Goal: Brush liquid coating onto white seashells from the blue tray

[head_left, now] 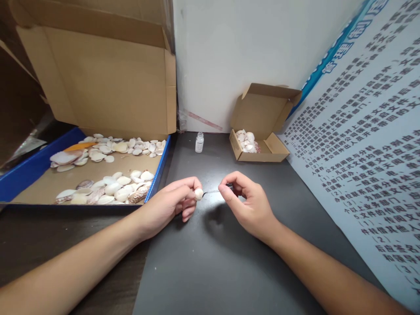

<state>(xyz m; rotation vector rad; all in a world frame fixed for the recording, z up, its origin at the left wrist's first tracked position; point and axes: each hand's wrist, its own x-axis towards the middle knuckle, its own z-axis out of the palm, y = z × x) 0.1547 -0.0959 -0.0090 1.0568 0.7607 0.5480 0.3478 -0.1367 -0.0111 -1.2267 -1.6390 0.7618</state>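
Note:
My left hand (173,204) pinches a small round white shell (198,194) between thumb and fingers, just above the dark table (210,262). My right hand (247,202) grips a thin metal tool (213,191) whose tip touches the shell. The two hands are close together at the middle of the table. A small glass vial (199,142) with a white cap stands upright behind them.
A blue-rimmed cardboard tray (157,175) with several pale shells lies at the left, a big open carton (108,83) behind it. A small open cardboard box (259,151) holding shells sits at the back right. A printed poster (361,153) leans along the right.

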